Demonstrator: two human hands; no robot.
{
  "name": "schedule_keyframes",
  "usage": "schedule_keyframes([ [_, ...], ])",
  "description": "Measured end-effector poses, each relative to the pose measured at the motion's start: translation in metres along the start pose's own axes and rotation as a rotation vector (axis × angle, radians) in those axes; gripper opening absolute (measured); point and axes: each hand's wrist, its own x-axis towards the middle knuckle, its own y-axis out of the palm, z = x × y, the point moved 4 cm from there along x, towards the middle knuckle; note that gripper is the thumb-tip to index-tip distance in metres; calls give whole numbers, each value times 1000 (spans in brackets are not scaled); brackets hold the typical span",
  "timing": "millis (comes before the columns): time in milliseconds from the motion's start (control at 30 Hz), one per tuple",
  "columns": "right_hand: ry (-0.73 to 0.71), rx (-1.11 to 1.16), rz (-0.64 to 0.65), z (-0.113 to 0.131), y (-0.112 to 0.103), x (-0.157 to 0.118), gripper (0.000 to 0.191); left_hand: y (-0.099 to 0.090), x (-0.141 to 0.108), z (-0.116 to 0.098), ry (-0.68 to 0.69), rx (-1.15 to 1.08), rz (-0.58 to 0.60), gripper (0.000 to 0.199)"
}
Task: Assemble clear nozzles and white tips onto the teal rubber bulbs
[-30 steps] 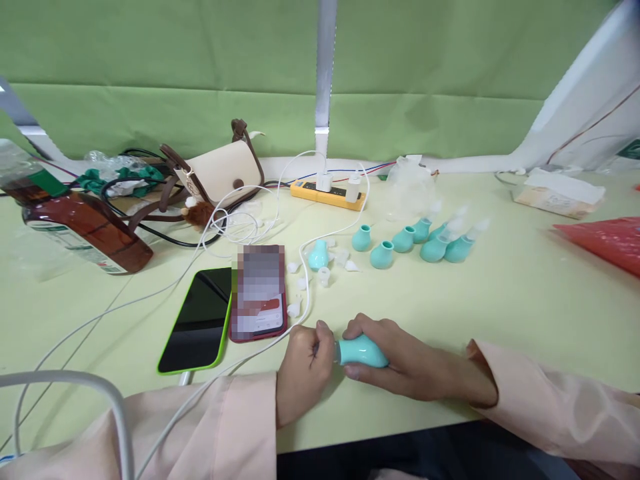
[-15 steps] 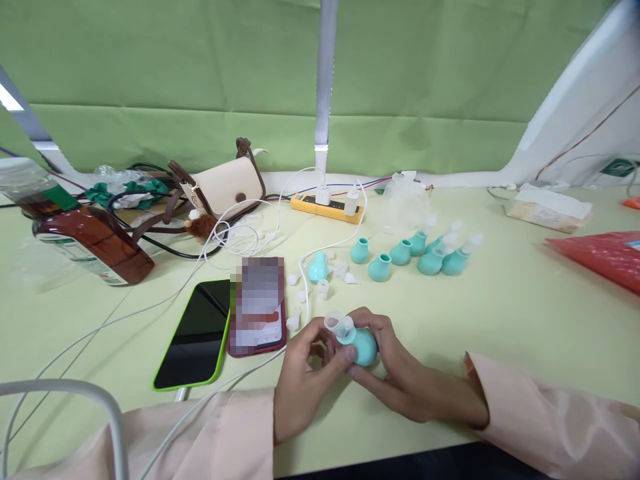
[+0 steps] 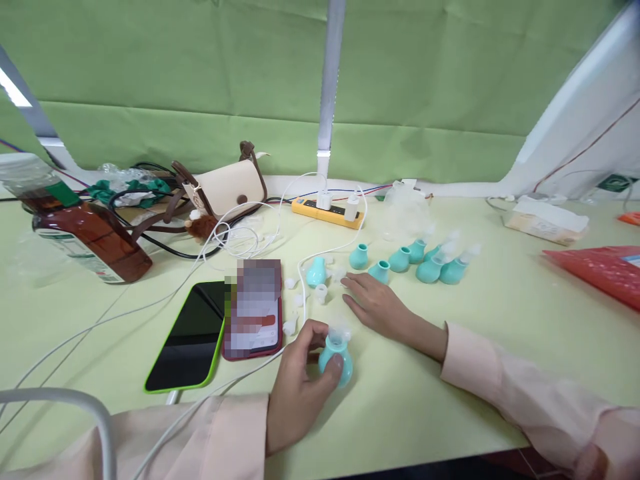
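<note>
Lower centre, the left hand [image 3: 300, 388] curls round a bulb [image 3: 344, 353]. Mid-frame, the right hand [image 3: 379, 303], fingers loosely extended, reaches the clear pieces [image 3: 321, 293]; any grip, unclear. Picking seems underway, calling for a fingertip pinch.

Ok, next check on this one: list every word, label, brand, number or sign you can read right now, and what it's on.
Nothing can be read for certain.
Bottle label: printing present, too blurred.
Red-cased phone: screen partly pixelated, the rest too small.
White-topped packet: faint print, illegible.
Yellow power strip: any markings too small.
Teal bulb in the left hand: no lettering visible.
</note>
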Motion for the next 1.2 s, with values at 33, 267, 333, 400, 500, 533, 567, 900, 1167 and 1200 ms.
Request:
schedule_keyframes([
  [33, 6, 16, -7, -1, 3, 0, 20, -1, -1, 0, 1, 0, 1, 6],
  [267, 79, 313, -103, 7, -18, 0, 14, -2, -2, 2, -124, -32, 31, 21],
  [333, 151, 645, -47, 9, -29, 0, 14, -1, -1, -1, -110, -9, 34, 24],
  [400, 221, 1070, 88, 13, -37, 0, 14, -1, 2, -2, -90, 34, 9, 21],
  [500, 268, 1392, 264, 20, -46, -5, 14, -2, 4, -3, -71, 120, -32, 14],
  [533, 280, 1412, 287, 22, -47, -8, 15, -2, 5, -4, -57, 148, -41, 12],
  [567, 292, 1404, 292, 23, -47, -10, 16, -2, 5, -5, -40, 175, -49, 10],
  [900, 429, 1311, 192, 26, -34, -21, 11, -2, 3, -11, 33, 285, -86, 17],
  [1167, 400, 1413, 440, 27, -37, -19, 16, -4, -1, -9, 43, 275, -1, 18],
  [1200, 398, 1403, 439, 27, -36, -20, 16, -4, -2, -9, 60, 275, -5, 17],
])
